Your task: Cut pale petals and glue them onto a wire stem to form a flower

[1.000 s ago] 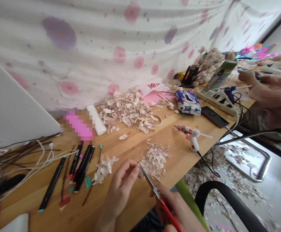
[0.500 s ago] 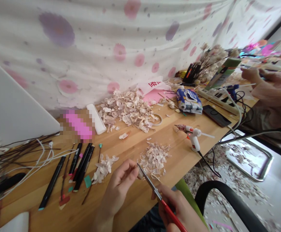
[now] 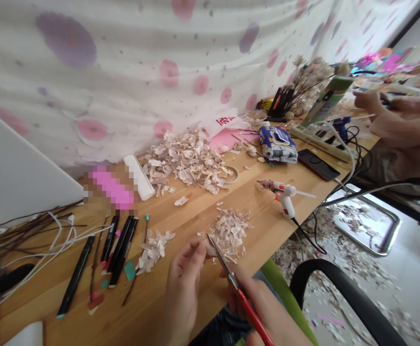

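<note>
The small pale flake is sitting above the near edge of the light wooden table, pinched between the closed fingertips of the left hand. The blades of the red-handled metal scissors are meeting the flake, slightly parted. The right hand is gripping the scissors, fingers wrapped on the handle. A loose pile of pale flakes is lying just beyond. A white hot-glue gun is standing to the right, and black marker pens are lying to the left.

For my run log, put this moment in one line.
left hand: pinches pale scrap | right hand: holds scissors, blades at scrap | scrap pile beyond
</note>
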`<state>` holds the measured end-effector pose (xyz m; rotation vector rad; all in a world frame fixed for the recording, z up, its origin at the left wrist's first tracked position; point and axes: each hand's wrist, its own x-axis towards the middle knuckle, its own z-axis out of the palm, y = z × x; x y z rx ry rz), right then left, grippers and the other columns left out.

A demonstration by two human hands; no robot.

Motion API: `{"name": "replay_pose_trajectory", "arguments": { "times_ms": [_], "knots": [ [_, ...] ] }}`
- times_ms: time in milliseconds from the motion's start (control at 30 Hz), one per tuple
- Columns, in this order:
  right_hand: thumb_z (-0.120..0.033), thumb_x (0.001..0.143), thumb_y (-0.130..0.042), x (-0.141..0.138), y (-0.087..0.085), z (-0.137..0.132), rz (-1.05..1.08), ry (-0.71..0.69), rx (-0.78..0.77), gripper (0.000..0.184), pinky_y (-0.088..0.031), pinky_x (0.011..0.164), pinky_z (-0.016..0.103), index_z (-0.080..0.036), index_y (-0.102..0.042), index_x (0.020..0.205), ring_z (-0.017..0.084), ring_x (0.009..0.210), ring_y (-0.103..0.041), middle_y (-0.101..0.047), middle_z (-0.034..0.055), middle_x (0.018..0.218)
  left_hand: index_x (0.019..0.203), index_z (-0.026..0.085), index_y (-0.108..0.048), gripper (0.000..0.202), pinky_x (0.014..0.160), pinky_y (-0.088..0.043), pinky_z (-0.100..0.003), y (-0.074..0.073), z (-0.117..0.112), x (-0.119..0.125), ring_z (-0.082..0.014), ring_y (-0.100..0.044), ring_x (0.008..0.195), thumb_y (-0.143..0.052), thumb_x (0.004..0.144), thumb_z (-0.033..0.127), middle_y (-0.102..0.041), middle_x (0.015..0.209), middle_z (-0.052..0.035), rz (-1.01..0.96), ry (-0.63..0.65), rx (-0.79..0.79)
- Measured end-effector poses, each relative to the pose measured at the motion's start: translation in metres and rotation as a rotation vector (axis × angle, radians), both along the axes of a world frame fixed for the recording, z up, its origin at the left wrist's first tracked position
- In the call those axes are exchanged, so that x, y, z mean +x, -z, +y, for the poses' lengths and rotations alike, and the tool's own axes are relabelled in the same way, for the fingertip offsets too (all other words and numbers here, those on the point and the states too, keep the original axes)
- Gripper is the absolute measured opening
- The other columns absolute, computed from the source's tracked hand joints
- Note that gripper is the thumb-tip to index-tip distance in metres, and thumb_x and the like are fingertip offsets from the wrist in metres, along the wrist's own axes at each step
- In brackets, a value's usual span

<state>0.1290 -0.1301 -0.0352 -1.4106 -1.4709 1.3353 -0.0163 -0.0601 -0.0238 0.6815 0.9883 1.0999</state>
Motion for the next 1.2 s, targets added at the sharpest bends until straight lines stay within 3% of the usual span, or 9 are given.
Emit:
{"name": "replay_pose_trajectory", "arguments": {
  "times_ms": [100, 267, 467, 833, 1000, 1100, 1200],
  "knots": [
    [-0.109, 0.049, -0.028, -0.002, -0.004, 0.002, 0.03, 0.001, 0.016, 0.119, -0.048, 0.06, 0.03, -0.017, -0.061, 0.115, 0.018, 0.058, -0.048, -0.056, -0.0006, 0.07, 0.075, 0.02, -0.071, 0.032, 0.072, -0.048, -0.025, 0.0, -0.005, 0.006, -0.0154, -0.061, 0.072, -0.083, 0.072, 0.049, -0.069, 0.071, 0.0005, -0.021, -0.041, -0.047],
    [-0.108, 0.052, -0.034, -0.001, -0.004, -0.003, -0.002, 0.045, 0.048, 0.114, -0.05, 0.067, 0.032, -0.021, -0.06, 0.122, 0.025, 0.068, -0.054, -0.059, 0.0018, 0.074, 0.074, 0.02, -0.067, 0.028, 0.069, -0.047, -0.024, 0.001, -0.009, 0.012, -0.0141, -0.059, 0.071, -0.079, 0.078, 0.045, -0.067, 0.071, 0.0021, 0.0, -0.064, -0.035],
    [-0.109, 0.043, -0.035, 0.001, 0.009, -0.006, -0.003, -0.004, -0.035, 0.115, -0.035, 0.05, 0.024, -0.019, -0.059, 0.11, 0.013, 0.056, -0.036, -0.049, -0.0046, 0.066, 0.078, 0.021, -0.066, 0.024, 0.073, -0.047, -0.024, 0.003, -0.011, 0.011, -0.0141, -0.06, 0.074, -0.075, 0.083, 0.042, -0.067, 0.073, 0.0026, -0.002, -0.056, 0.013],
    [-0.104, 0.049, -0.042, 0.001, 0.006, -0.01, 0.003, 0.01, -0.009, 0.11, -0.034, 0.049, 0.023, -0.019, -0.061, 0.115, 0.012, 0.055, -0.034, -0.048, -0.0065, 0.062, 0.077, 0.02, -0.067, 0.021, 0.073, -0.047, -0.024, -0.001, -0.007, 0.001, -0.0136, -0.058, 0.074, -0.074, 0.086, 0.037, -0.065, 0.073, 0.0027, 0.025, -0.006, 0.091],
    [-0.104, 0.044, -0.046, 0.001, 0.012, -0.012, 0.03, 0.037, -0.025, 0.103, -0.03, 0.047, 0.024, -0.019, -0.061, 0.101, 0.011, 0.05, -0.033, -0.048, -0.0074, 0.057, 0.074, 0.019, -0.068, 0.022, 0.074, -0.048, -0.023, -0.003, -0.005, -0.001, -0.0127, -0.062, 0.075, -0.08, 0.08, 0.037, -0.069, 0.075, 0.0026, 0.004, -0.047, 0.049],
    [-0.107, 0.047, -0.037, 0.001, 0.013, -0.014, 0.096, 0.022, -0.003, 0.101, -0.037, 0.047, 0.025, -0.019, -0.061, 0.093, 0.014, 0.052, -0.043, -0.057, -0.0016, 0.063, 0.074, 0.019, -0.071, 0.023, 0.08, -0.051, -0.024, -0.004, -0.004, 0.0, -0.0139, -0.067, 0.082, -0.085, 0.073, 0.037, -0.074, 0.08, 0.0006, -0.122, -0.089, -0.058],
    [-0.105, 0.058, -0.036, -0.003, 0.004, -0.014, 0.117, 0.031, 0.072, 0.105, -0.055, 0.073, 0.035, -0.019, -0.064, 0.11, 0.026, 0.074, -0.063, -0.07, 0.0097, 0.091, 0.078, 0.019, -0.074, 0.021, 0.085, -0.056, -0.029, -0.009, -0.003, 0.003, -0.0177, -0.072, 0.089, -0.087, 0.07, 0.033, -0.078, 0.086, -0.0029, -0.335, -0.093, -0.268]
  ]
}}
